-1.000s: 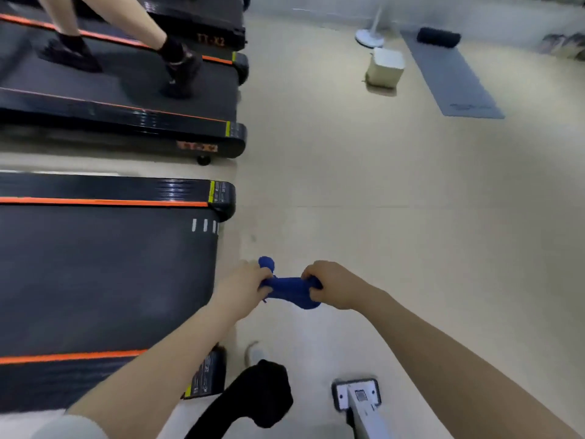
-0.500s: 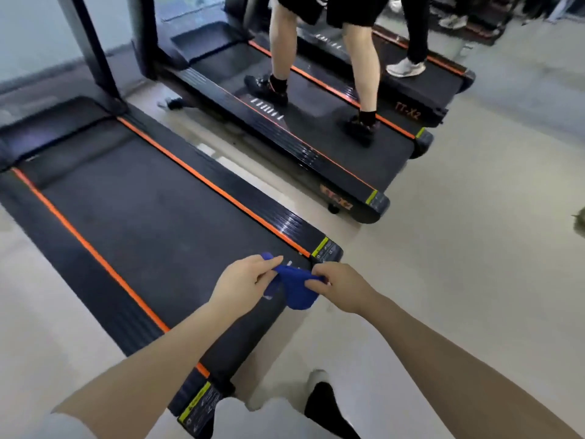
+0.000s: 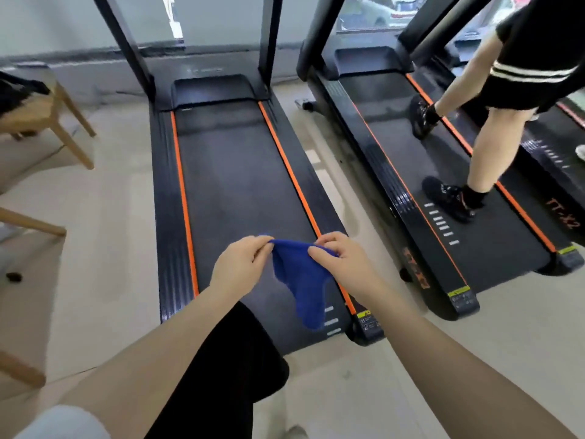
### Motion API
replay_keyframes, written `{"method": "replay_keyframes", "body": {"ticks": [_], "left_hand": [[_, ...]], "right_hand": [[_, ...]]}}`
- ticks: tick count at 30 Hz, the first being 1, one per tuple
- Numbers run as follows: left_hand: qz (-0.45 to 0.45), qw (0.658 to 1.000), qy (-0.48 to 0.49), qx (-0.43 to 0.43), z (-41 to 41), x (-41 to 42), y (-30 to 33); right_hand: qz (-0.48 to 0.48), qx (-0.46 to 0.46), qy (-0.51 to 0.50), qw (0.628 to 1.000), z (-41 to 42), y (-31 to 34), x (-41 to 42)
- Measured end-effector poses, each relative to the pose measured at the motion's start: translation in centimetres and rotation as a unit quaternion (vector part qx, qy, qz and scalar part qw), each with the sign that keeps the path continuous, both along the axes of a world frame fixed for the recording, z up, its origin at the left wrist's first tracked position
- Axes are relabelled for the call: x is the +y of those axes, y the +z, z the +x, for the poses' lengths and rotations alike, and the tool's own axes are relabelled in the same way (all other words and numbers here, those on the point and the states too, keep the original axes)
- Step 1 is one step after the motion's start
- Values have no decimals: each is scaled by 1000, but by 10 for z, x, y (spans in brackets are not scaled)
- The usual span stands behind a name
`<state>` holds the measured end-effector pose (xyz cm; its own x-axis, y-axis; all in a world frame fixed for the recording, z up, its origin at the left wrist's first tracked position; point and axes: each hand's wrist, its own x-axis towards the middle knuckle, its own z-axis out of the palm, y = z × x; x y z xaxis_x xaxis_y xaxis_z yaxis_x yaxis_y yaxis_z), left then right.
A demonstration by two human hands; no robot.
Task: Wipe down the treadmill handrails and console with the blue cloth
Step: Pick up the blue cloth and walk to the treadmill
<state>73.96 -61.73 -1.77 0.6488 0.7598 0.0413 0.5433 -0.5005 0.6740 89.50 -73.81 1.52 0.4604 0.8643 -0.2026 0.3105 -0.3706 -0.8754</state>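
- A wooden chair (image 3: 47,118) with pale, squared legs stood at far left on the matte beige floor (image 3: 104,248).
- The treadmill (image 3: 234,185) lay ahead: a dull black belt between two orange stripes, ribbed glossy side rails, two slanted black uprights (image 3: 126,42). Its handrails and console were out of view.
- The left hand (image 3: 237,267) pinched one top corner of the cloth (image 3: 300,280) between thumb and fingertips.
- The cloth hung in the air over the belt's rear end, a soft blue terry piece sagging to a point; it looked light, limp and easy to bunch, best gripped by its upper edge or wadded in one palm.
- The right hand (image 3: 345,264) pinched the other top corner, fingers curled.
- On the next treadmill (image 3: 443,191) another person (image 3: 493,122) walked in black shoes.
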Motion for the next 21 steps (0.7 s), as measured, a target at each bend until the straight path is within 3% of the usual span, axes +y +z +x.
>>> {"method": "replay_keyframes", "body": {"ticks": [5, 10, 16, 21], "left_hand": [[43, 995, 78, -37, 20, 85, -8], [-152, 979, 129, -39, 33, 207, 46], [-234, 943, 222, -81, 42, 343, 157], [-281, 922, 246, -102, 61, 395, 229]], "right_hand": [[-22, 96, 33, 995, 24, -3, 91], [-141, 226, 73, 961, 53, 26, 222], [-187, 40, 237, 952, 92, 137, 374], [-271, -197, 344, 877, 121, 188, 443]]}}
